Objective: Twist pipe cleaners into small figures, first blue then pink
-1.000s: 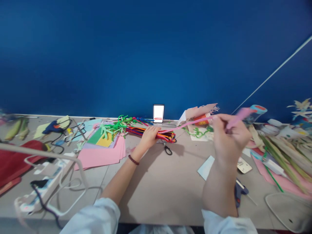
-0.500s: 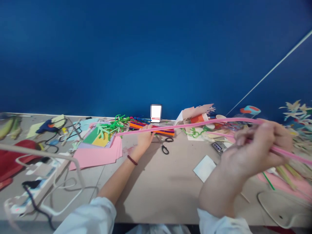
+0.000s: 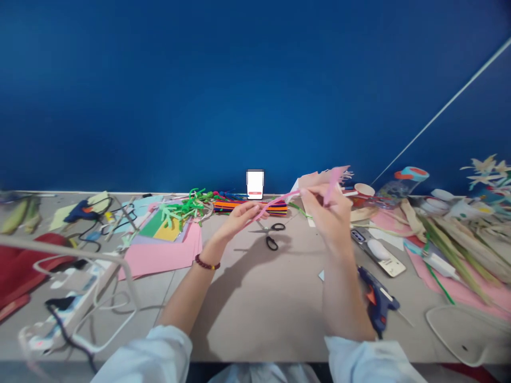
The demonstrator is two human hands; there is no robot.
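My left hand (image 3: 239,221) is closed in a pinch on one end of a pink pipe cleaner (image 3: 277,199), and my right hand (image 3: 325,213) grips it farther along, the pipe cleaner spanning the gap above the table (image 3: 255,324). Black-handled scissors (image 3: 270,234) lie below, between my hands; a blue hot glue gun (image 3: 377,300) lies just beside my right wrist.

Left hand (image 3: 238,222) extended, right hand (image 3: 326,217) pinching upright.
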